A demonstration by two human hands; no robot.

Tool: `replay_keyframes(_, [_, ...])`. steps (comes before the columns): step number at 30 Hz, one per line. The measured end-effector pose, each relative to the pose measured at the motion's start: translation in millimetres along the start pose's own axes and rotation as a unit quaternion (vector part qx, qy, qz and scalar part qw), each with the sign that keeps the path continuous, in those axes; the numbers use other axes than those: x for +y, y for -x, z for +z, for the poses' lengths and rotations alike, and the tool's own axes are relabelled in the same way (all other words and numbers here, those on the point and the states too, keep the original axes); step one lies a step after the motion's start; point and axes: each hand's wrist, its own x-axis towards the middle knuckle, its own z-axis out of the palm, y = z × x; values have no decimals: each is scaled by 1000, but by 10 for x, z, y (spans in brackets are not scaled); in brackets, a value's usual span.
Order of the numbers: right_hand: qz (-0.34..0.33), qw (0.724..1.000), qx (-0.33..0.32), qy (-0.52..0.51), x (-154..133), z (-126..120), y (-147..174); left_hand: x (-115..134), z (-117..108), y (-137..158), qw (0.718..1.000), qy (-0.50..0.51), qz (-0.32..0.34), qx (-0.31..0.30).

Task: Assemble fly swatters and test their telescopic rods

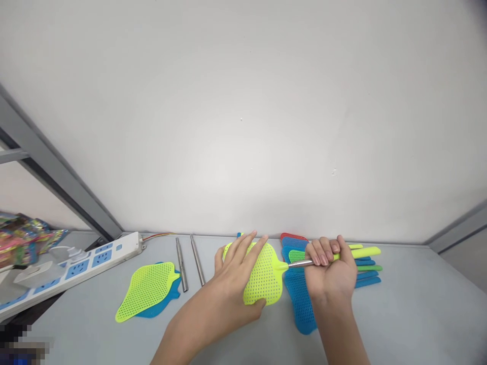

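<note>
A yellow-green fly swatter is held between my two hands over the table. My left hand grips its perforated head, fingers across the top and thumb at the lower edge. Palm up, my right hand is closed around the metal rod, near the yellow-green handle. Behind and below my right hand lie several fly swatters, with a blue head, a red head and blue and green handles showing. Their middles are hidden by my hand and wrist.
Left of my hands, a loose yellow-green swatter head overlaps a blue head. Two metal rods lie beside them. A white power strip with plugs runs along the left, near colourful packets. A white wall rises behind the table.
</note>
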Motion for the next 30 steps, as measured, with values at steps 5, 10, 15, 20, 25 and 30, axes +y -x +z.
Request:
replay_keyframes(5, [7, 1000, 2, -21, -35, -22, -21, -10, -12, 19, 1000, 3, -3, -7])
replay_keyframes(10, [13, 1000, 2, -26, -61, -33, -31, -7, -16, 45, 999, 32, -13, -7])
replay_keyframes(15, [13, 999, 12, -42, -148, -82, -101, 5, -71, 68, 998, 47, -32, -17])
replay_keyframes(20, [1, 999, 17, -39, -313, -217, -255, 39, -103, 47, 995, 76, -38, -46])
replay_keyframes(25, [17, 998, 41, -37, -302, -330, -355, 89, 134, -78, 990, 119, -44, -63])
replay_keyframes(30, [-22, 995, 86, -40, -177, -357, -309, 160, 579, -187, 989, 119, -75, 47])
